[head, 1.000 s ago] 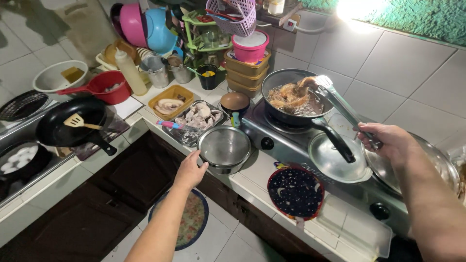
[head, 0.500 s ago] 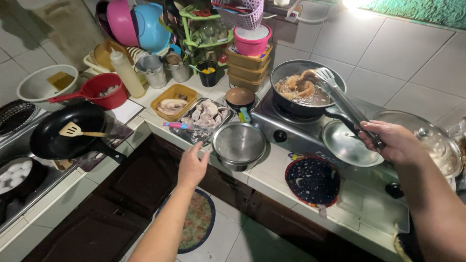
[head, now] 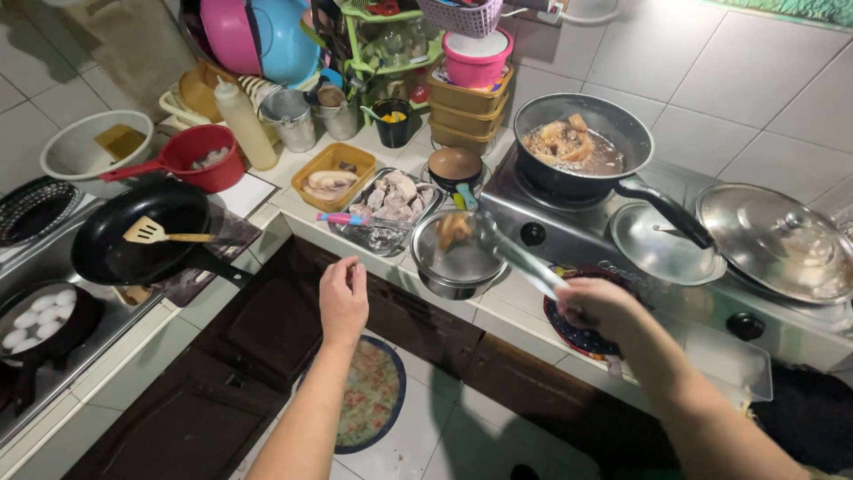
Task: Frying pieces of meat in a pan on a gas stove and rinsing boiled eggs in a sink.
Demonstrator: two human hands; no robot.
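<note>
My right hand [head: 597,305] grips metal tongs [head: 520,260] that reach left over a steel bowl [head: 453,264] at the counter's front edge. The tong tips pinch a brownish piece of meat [head: 455,228] just above the bowl. My left hand [head: 343,297] hovers in front of the counter, left of the bowl, fingers loosely curled and holding nothing. A dark pan [head: 582,147] with browned meat in liquid sits on the stove burner behind.
A foil tray of raw meat [head: 389,197] and a yellow container [head: 330,176] lie left of the bowl. Two steel lids [head: 659,244] [head: 775,240] rest on the stove. A black frying pan with a spatula [head: 133,233], a red saucepan [head: 197,156] and stacked tubs [head: 468,100] crowd the counter.
My right hand brought the tongs from the pan on the stove down and left to the steel bowl, now carrying a piece of meat. My left hand drew back from the bowl's rim.
</note>
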